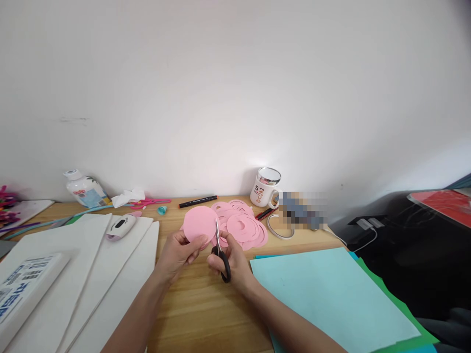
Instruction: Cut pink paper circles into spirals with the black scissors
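Observation:
Between the thumb and fingers of my left hand (179, 252) is a pink paper circle (199, 224), tilted up toward me. My right hand (232, 262) is closed around the black handles of a pair of scissors (220, 249), whose blades point upward along the circle's right edge. I cannot tell whether the blades touch the paper. Behind both hands lies a heap of pink paper cutouts (246, 226), rings and round pieces overlapping on the wooden table (209, 314).
White sheets (81, 274) with a boxed pack (31, 284) and a pale gadget (121, 225) lie left. Pink scissors (150, 202), a marker (197, 201) and a mug (265, 187) stand or lie along the wall. Light-blue paper (327, 294) covers the right side.

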`<move>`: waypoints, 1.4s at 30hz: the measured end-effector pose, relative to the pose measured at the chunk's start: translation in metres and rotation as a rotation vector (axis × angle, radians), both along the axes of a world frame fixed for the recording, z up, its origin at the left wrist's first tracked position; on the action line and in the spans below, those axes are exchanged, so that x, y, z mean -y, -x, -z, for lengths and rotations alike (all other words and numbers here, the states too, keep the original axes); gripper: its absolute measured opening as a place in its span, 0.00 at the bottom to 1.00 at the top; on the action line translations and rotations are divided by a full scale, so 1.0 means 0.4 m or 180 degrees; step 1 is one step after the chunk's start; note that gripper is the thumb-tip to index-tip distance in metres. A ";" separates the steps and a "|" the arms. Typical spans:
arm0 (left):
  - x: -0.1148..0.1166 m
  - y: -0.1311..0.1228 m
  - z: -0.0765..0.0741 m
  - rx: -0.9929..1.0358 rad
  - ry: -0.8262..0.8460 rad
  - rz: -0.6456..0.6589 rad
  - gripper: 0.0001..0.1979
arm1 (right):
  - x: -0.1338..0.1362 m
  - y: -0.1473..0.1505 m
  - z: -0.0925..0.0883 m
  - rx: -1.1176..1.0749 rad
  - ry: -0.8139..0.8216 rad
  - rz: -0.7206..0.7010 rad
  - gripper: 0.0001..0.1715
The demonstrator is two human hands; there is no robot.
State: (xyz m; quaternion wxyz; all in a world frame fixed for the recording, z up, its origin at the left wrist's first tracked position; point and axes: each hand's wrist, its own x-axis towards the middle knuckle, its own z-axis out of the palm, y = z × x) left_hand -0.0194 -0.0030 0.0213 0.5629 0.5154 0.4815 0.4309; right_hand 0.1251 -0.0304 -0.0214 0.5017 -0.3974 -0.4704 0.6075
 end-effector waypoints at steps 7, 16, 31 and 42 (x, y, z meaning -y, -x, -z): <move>0.000 -0.003 -0.002 0.0291 0.0218 -0.0003 0.21 | 0.004 0.006 -0.007 -0.0011 0.0103 -0.0043 0.36; 0.003 -0.010 0.006 0.0020 0.0232 -0.0034 0.23 | 0.004 0.009 -0.005 -0.0226 -0.0021 -0.0009 0.40; -0.005 0.007 0.016 0.0029 0.0226 0.0015 0.20 | 0.001 0.003 -0.021 -0.0290 -0.0026 -0.0013 0.39; -0.008 0.014 0.016 0.0068 0.0133 -0.0020 0.21 | -0.003 0.000 0.000 -0.0038 -0.0019 0.0054 0.37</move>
